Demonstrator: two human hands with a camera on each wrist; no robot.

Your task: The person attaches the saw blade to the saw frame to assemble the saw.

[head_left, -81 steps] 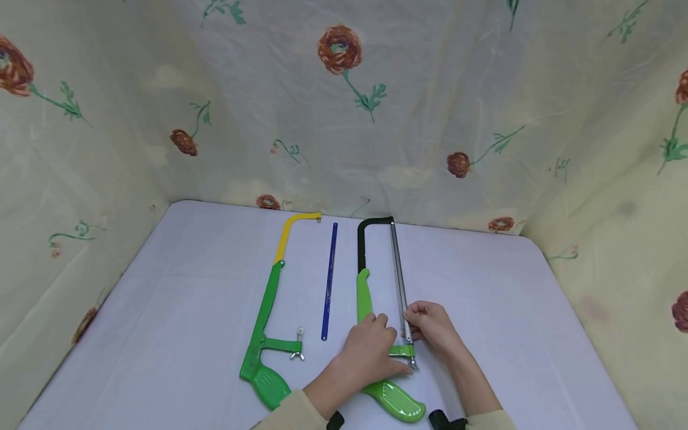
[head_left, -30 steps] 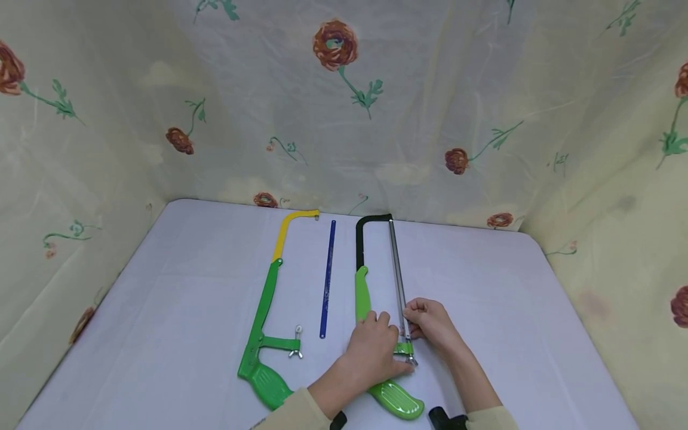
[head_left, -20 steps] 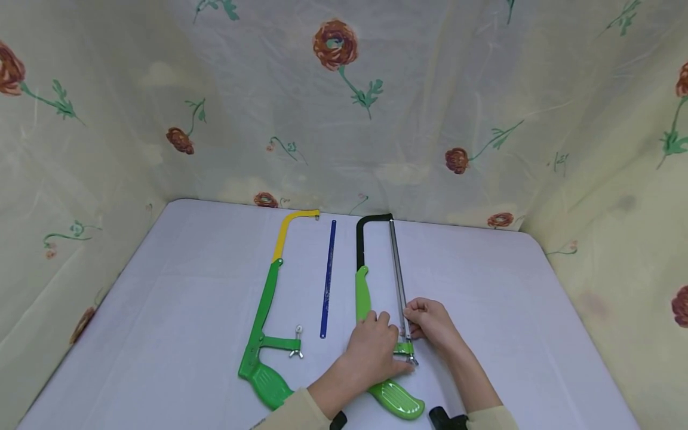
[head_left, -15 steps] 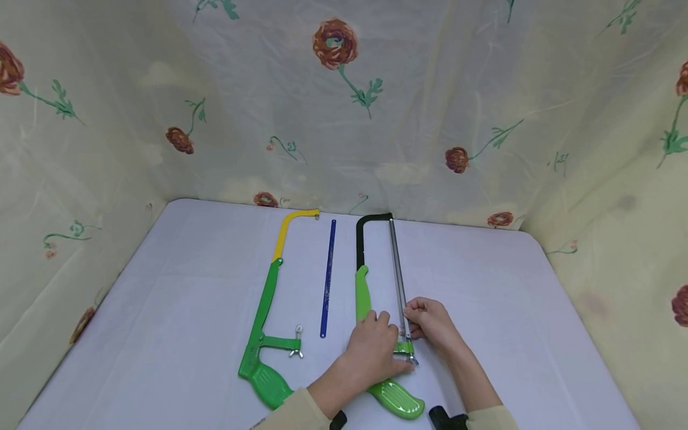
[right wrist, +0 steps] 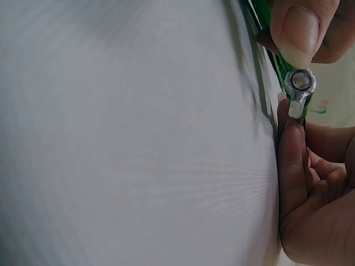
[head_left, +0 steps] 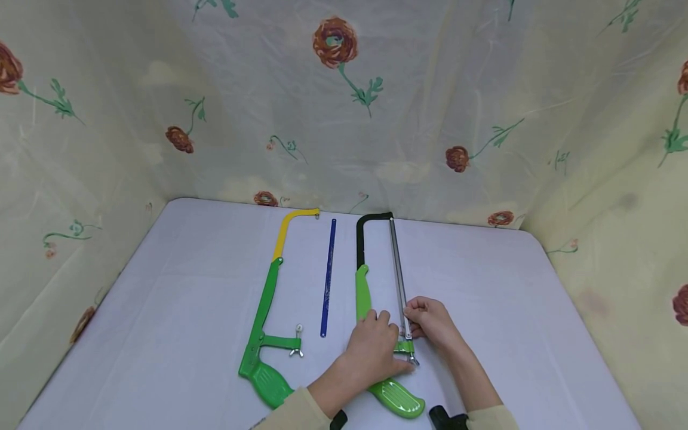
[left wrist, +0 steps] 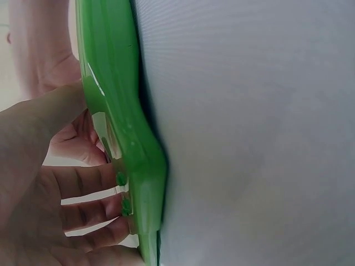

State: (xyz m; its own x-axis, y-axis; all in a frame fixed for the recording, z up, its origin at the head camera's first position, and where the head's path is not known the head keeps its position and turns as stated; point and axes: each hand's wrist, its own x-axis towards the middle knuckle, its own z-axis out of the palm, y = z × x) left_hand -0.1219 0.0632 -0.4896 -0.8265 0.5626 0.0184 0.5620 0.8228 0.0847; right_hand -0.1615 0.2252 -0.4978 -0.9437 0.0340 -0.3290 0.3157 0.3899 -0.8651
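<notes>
While gripping the light-green hacksaw [head_left: 363, 292] with the bent fingers of the left hand [head_left: 371, 352], rests the thumb on its wing nut [head_left: 413, 361]. With the right hand [head_left: 434, 323], pinches narrowly, between thumb and fingers, the grey blade [head_left: 398, 269] near its lower end, along the right side of this hacksaw lying flat on the white tabletop [head_left: 484, 280]. Has also, farther left, first a loose blue blade [head_left: 328, 280], then a second hacksaw [head_left: 266, 304] in darker green and yellow.
</notes>
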